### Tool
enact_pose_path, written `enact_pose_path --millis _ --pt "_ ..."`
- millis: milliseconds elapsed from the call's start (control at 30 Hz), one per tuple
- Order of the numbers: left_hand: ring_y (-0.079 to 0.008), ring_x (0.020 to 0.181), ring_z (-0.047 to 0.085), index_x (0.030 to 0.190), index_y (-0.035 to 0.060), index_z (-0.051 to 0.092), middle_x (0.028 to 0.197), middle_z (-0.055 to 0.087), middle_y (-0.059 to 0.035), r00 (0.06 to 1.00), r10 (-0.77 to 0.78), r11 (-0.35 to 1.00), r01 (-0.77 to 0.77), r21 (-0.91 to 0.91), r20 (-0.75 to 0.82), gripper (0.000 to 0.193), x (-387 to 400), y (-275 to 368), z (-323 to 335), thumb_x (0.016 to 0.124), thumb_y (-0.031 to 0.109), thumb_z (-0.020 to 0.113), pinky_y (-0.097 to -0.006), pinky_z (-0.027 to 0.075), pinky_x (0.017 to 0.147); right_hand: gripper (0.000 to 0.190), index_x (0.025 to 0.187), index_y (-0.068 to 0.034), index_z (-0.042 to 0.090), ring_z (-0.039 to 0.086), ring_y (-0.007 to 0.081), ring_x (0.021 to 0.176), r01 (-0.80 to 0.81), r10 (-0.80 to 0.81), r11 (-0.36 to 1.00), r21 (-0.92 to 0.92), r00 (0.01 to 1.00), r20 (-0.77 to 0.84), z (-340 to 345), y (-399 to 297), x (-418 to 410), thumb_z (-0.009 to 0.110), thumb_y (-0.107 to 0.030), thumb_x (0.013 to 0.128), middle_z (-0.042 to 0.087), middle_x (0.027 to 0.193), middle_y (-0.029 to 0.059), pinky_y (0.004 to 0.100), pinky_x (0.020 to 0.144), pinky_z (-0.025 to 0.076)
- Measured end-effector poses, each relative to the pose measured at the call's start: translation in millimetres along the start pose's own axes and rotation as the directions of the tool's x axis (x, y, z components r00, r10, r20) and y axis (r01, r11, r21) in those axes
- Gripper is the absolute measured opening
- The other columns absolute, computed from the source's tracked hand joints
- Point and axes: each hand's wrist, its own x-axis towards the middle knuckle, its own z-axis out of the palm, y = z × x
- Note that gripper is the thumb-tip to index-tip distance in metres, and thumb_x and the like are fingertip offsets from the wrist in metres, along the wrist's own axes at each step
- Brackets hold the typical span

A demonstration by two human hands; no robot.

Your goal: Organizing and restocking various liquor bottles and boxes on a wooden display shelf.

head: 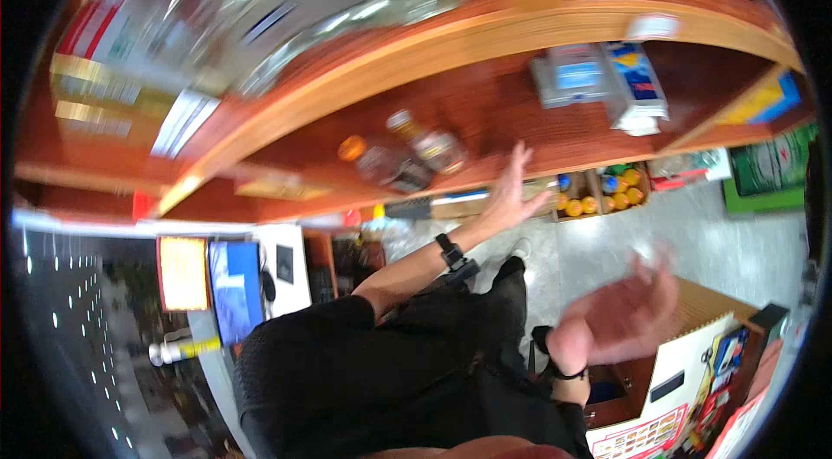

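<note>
My left hand [510, 199] reaches out at the front edge of a reddish wooden shelf [500, 108], fingers spread and nothing in it. A black strap with a dark device sits on that wrist. On the shelf, left of the hand, stand a clear bottle with a white cap [439, 148] and a darker bottle with an orange cap [390, 166]. Deeper to the right lie a grey plastic case [575, 77] and a blue and white box [634, 85]. My right hand [624, 309], blurred, is raised over the floor beside a counter, its fingers apart and no object seen in it.
Plastic-wrapped goods [312, 10] fill the upper shelf. Below stand cartons of orange-capped bottles [588, 204] and a green crate [770, 166]. At lower right is a counter [656, 387] with a phone [667, 386]; at left, a monitor [235, 290] beside a white desk [289, 270].
</note>
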Motion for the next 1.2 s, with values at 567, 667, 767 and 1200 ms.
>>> enact_pose_path --millis 567,667,767,1200 --pt "-0.026 0.104 0.08 0.158 0.0084 0.051 0.12 0.08 -0.017 0.579 -0.711 0.7 0.638 -0.322 -0.398 0.059 -645.7 -84.6 -469.0 0.104 0.015 0.071 -0.0397 0.064 0.09 0.049 0.155 0.008 0.056 0.056 0.0327 0.145 -0.263 -0.51 -0.413 -0.872 0.86 -0.018 234.8 -539.8 -263.6 0.059 -0.021 0.115 0.059 0.158 0.0231 0.0399 0.117 0.047" --pt "-0.0224 0.096 0.079 0.145 0.0005 0.062 0.109 0.081 -0.0154 0.249 -0.754 0.534 0.772 -0.345 -0.608 0.051 -775.4 -100.1 -504.6 0.104 0.028 0.074 -0.0377 0.063 0.087 0.054 0.154 0.008 0.056 0.055 0.0336 0.146 -0.245 -0.315 -0.687 -0.684 0.949 -0.023 256.3 -596.1 -302.0 0.06 -0.028 0.115 0.06 0.157 0.0239 0.0415 0.119 0.046" --pt "-0.0223 0.091 0.078 0.139 -0.0017 0.067 0.101 0.08 -0.0146 -0.058 -0.727 0.373 0.803 -0.465 -0.684 0.049 -867.6 -95.8 -518.8 0.104 0.031 0.075 -0.0368 0.062 0.086 0.059 0.153 0.009 0.057 0.054 0.0346 0.147 -0.129 -0.107 -0.889 -0.439 0.991 -0.074 274.7 -631.8 -330.7 0.062 -0.034 0.114 0.06 0.156 0.0246 0.0431 0.121 0.045" --pt "-0.0261 0.093 0.08 0.14 0.0004 0.066 0.105 0.081 -0.0152 0.072 -0.68 0.47 0.807 -0.358 -0.73 0.042 -733.6 -87.7 -583.9 0.105 0.022 0.072 -0.0396 0.065 0.085 0.076 0.169 -0.002 0.028 0.061 0.0328 0.127 0.591 0.39 -0.501 0.632 0.807 -0.444 411.7 -628.7 -315.4 0.065 -0.026 0.107 0.052 0.148 0.0182 0.0478 0.095 0.055"
